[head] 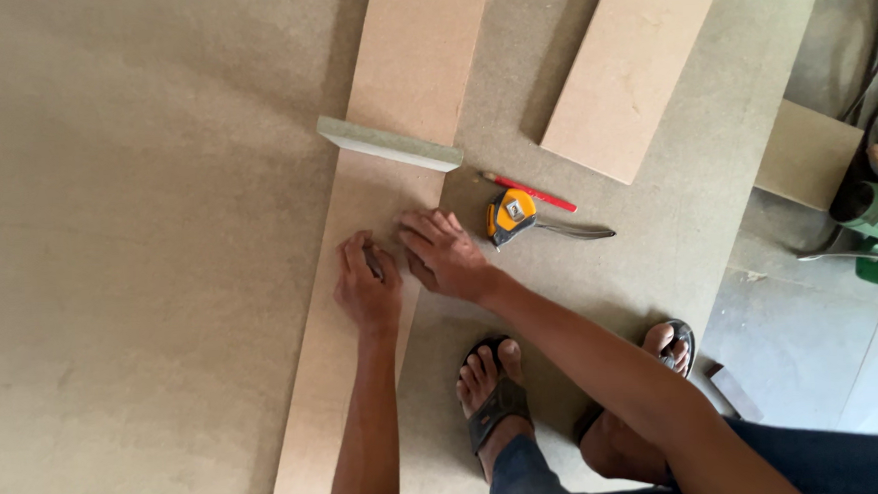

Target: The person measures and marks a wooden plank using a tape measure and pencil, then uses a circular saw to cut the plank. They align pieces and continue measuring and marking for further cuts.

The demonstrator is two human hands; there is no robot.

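Workshop floor covered by a large fibreboard sheet [138,243]; a long narrow board strip [391,99] lies flat on it, directly under both hands, running away from the person. Left hand [368,286] rests on the strip with fingers curled loosely, gripping nothing I can make out; right hand [446,255] lies flat and spread over the strip's right edge (a tape measure [510,214] and red pencil [530,192] just beyond its fingertips). Judgement: strip looks stiff and fairly light but whippy along its length, smooth-faced, so best gripped by both long edges near mid-length.
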